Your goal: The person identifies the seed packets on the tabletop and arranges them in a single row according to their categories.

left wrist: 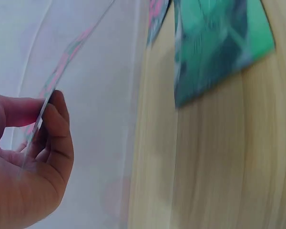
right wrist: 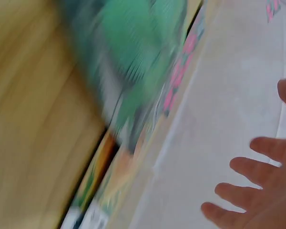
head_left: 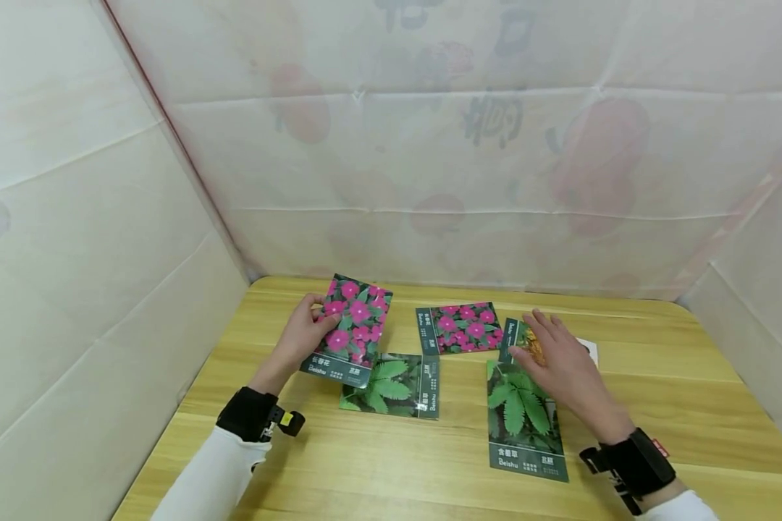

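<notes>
My left hand (head_left: 303, 334) pinches a seed packet (head_left: 360, 311) with pink flowers between thumb and fingers, lifted and tilted above the table. In the left wrist view this packet is seen nearly edge-on. Below it, a green-leaf packet (head_left: 394, 391) lies sideways, its upper left covered. My right hand (head_left: 567, 373) hovers with spread fingers over the right-hand packets, holding nothing. Beside it lie an upright green-leaf packet (head_left: 521, 427) and a packet with an orange picture (head_left: 510, 340), which the hand partly hides. A second pink-flower packet (head_left: 465, 329) lies sideways between the hands.
A white piece (head_left: 589, 351) sticks out from behind the right hand. The wooden table (head_left: 378, 470) carries the packets, and pale cloth walls (head_left: 391, 166) rise at its back and sides. Each wrist wears a black strap with a camera.
</notes>
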Demonstrator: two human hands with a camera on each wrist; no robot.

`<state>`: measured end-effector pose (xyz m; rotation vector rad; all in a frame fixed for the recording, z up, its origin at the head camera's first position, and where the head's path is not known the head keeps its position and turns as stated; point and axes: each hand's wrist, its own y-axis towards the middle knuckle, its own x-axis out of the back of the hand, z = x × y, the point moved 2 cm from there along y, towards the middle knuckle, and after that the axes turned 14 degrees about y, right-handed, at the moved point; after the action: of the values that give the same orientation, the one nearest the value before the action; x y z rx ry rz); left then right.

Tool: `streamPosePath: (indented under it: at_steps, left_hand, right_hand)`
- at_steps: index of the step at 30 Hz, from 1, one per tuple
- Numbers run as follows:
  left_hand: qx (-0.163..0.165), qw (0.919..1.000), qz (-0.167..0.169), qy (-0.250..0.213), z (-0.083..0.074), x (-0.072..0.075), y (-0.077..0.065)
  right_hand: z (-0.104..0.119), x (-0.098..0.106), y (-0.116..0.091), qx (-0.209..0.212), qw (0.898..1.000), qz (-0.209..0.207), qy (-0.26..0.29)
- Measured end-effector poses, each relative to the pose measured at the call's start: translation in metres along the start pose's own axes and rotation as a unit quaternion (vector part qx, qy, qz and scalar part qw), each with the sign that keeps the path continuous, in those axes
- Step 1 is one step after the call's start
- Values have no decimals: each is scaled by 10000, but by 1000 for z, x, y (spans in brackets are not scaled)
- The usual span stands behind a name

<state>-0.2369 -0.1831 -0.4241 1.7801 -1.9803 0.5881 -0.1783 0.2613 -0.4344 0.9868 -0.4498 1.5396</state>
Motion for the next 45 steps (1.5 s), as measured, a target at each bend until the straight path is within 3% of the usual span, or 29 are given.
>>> streamPosePath:
  at_steps: [3, 7, 10, 15, 17, 21, 24, 27, 33, 37, 39, 40, 41, 42, 45]
  left_hand:
    - [-29, 9995, 111, -299, -9, -12, -3]
    - [-8, 9973, 315, -666, -18, -30, -8]
    - [67, 9947, 407, -942, -22, -43, -11]
    - [196, 9912, 407, -1241, -29, -59, -17]
    - [211, 9907, 416, -1281, -32, -64, -19]
    - [83, 9918, 494, -1176, -36, -72, -22]
    - [-33, 9925, 544, -1091, -36, -77, -24]
    - [-67, 9931, 524, -1045, -35, -79, -25]
    - [-3, 9930, 535, -1056, -31, -80, -26]
    - [9, 9958, 308, -864, -26, -75, -25]
    - [-16, 9968, 179, -784, -24, -70, -25]
    - [-19, 9971, 141, -748, -22, -67, -24]
    - [5, 9973, 93, -730, -20, -64, -24]
    - [24, 9974, 43, -716, -17, -59, -24]
    - [143, 9977, -73, -665, -7, -43, -25]
  right_hand:
    - [4, -14, 1, 289, 9967, -493, 578]
    - [-29, -55, 7, 515, 9870, -973, 1168]
    - [-53, -87, 14, 435, 9808, -1011, 1611]
    - [-32, -110, 23, 18, 9664, -667, 2483]
    - [-12, -110, 25, -121, 9512, -395, 3059]
    - [40, -95, 25, -665, 8914, 177, 4480]
    - [67, -85, 27, -1149, 8609, 361, 4944]
    - [77, -84, 31, -1555, 8458, 385, 5089]
    - [80, -92, 35, -1936, 8202, 464, 5363]
    - [80, -97, 35, -1917, 8182, 564, 5391]
    - [81, -98, 34, -1836, 8224, 691, 5341]
    - [80, -98, 34, -1759, 8297, 737, 5247]
    - [80, -98, 34, -1633, 8424, 811, 5071]
    - [80, -98, 33, -1433, 8625, 873, 4773]
    - [83, -95, 30, -612, 9369, 1208, 3223]
